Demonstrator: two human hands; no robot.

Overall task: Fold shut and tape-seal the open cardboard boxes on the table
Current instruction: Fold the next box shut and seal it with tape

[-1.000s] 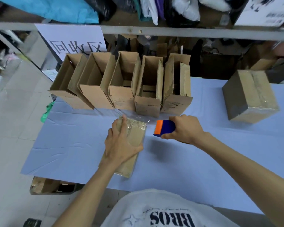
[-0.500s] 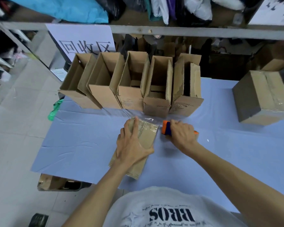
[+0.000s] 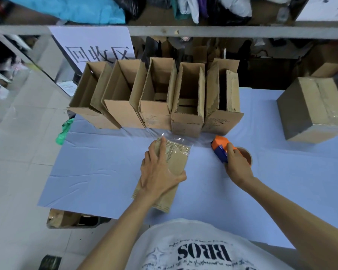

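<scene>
Fingers (image 3: 162,148) of the left hand (image 3: 158,172) pressed flat and spread on the closed box (image 3: 177,160) at the table's (image 3: 105,162) near middle, seemingly light, stiff, tape-slick, best held by its edges, while the right hand (image 3: 236,164) gripped the tape dispenser (image 3: 220,149) to its right.

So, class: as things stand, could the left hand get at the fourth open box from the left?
Probably yes: the left hand only presses the closed box, and the fourth open box stands close behind it, its front unblocked.
</scene>
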